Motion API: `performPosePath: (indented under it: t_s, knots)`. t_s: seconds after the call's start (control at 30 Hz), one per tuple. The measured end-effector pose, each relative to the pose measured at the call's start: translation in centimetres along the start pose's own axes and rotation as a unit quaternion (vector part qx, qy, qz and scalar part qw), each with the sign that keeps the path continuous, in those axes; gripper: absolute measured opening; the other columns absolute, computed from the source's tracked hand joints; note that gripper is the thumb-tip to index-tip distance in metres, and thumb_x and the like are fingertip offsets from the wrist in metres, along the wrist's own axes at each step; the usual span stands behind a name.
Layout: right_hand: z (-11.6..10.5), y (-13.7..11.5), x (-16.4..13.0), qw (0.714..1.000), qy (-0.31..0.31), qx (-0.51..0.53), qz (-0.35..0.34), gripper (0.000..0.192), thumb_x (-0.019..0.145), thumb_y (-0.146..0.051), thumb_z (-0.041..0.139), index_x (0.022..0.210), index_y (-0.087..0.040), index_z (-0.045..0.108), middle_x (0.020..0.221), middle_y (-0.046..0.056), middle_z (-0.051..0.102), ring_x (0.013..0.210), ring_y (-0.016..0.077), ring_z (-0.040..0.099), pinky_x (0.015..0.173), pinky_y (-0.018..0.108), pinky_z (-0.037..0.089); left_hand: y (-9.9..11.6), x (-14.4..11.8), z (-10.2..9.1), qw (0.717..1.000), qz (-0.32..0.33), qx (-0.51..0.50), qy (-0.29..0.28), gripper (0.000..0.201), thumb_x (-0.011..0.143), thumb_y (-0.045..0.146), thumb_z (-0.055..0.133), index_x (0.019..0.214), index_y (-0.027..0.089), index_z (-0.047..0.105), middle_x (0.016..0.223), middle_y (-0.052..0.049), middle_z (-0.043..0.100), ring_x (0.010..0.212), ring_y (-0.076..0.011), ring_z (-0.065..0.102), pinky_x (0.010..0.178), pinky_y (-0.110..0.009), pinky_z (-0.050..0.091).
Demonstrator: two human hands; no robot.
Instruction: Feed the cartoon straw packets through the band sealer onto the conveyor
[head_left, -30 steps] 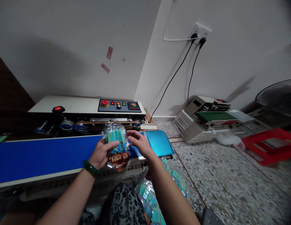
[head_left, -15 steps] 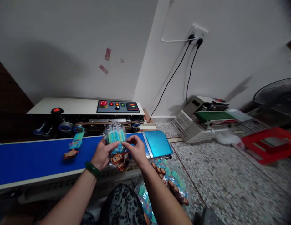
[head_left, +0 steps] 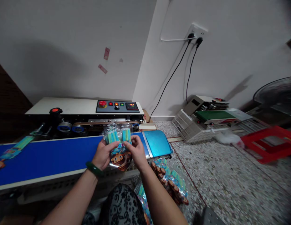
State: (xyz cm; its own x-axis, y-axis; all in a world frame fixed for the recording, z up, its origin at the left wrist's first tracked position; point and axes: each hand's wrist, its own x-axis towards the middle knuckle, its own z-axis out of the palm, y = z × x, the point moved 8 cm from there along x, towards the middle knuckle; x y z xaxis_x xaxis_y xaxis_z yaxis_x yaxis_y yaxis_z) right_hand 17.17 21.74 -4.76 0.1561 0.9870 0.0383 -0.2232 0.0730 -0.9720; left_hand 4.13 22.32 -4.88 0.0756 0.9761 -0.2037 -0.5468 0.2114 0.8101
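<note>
Left hand [head_left: 103, 154] pinching clear packets [head_left: 117, 147], right hand [head_left: 135, 150] pinching one packet apart, lower prints partly hidden by fingers, sealer belt [head_left: 53, 156] cut off left.

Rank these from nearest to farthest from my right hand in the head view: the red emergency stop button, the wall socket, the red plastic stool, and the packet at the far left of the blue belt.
From the right hand:
1. Red emergency stop button, just up-left on the control panel.
2. Wall socket, high up-right on the wall.
3. Packet at the far left and red plastic stool at far right: too close to call.
</note>
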Motion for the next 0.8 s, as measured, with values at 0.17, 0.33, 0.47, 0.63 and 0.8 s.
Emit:
performPosePath:
  t_s: [0.17, 0.33, 0.47, 0.63, 0.8]
  knots:
    - [-2.7, -0.1, 0.9, 0.998, 0.06, 0.028, 0.015, 0.028, 0.058, -0.028, 0.069, 0.073, -0.02, 0.047, 0.065, -0.004, 0.059, 0.059, 0.0115, 0.055, 0.058, 0.023, 0.044, 0.4, 0.2, -0.9, 0.999, 0.013, 0.014, 0.034, 0.033, 0.053, 0.016, 0.074, 0.084, 0.013, 0.063, 0.076, -0.003, 0.069, 0.065, -0.0176, 0.063, 0.063, -0.028, 0.051]
    - [-8.2, 0.8, 2.5, 0.987, 0.119, 0.058, 0.092, 0.031, 0.054, -0.023, 0.068, 0.081, -0.019, 0.053, 0.068, -0.001, 0.064, 0.053, 0.0124, 0.058, 0.05, 0.024, 0.045, 1.1, 0.4, -2.2, 0.998, 0.021, 0.022, 0.054, 0.033, 0.052, 0.016, 0.076, 0.083, 0.013, 0.063, 0.073, -0.002, 0.069, 0.062, -0.0158, 0.062, 0.061, -0.027, 0.051]
    - [-10.0, 1.8, 4.1, 0.981, 0.113, 0.011, 0.158, 0.014, 0.053, -0.018, 0.063, 0.065, -0.016, 0.054, 0.053, -0.002, 0.059, 0.043, 0.0107, 0.052, 0.043, 0.023, 0.043, 1.1, 0.3, -2.2, 0.999, 0.008, 0.023, 0.04, 0.033, 0.052, 0.018, 0.076, 0.082, 0.012, 0.064, 0.073, -0.004, 0.069, 0.062, -0.0171, 0.062, 0.061, -0.03, 0.051]
    - [-8.3, 2.3, 6.3, 0.979, 0.072, -0.027, 0.186, 0.013, 0.049, -0.011, 0.065, 0.059, -0.013, 0.056, 0.048, 0.0, 0.057, 0.04, 0.012, 0.051, 0.04, 0.025, 0.042, 1.1, 0.2, -1.7, 0.999, -0.002, 0.018, 0.031, 0.035, 0.051, 0.018, 0.076, 0.084, 0.012, 0.063, 0.072, -0.004, 0.069, 0.062, -0.0178, 0.062, 0.061, -0.031, 0.051]
    - [-5.6, 0.7, 5.8, 0.99, 0.078, -0.051, 0.108, 0.017, 0.058, -0.026, 0.068, 0.066, -0.016, 0.056, 0.057, -0.002, 0.057, 0.05, 0.0093, 0.053, 0.045, 0.02, 0.042, 1.2, 0.1, -1.4, 1.0, -0.013, 0.008, 0.027, 0.031, 0.051, 0.017, 0.075, 0.079, 0.012, 0.064, 0.072, -0.003, 0.068, 0.061, -0.0166, 0.063, 0.061, -0.029, 0.051]
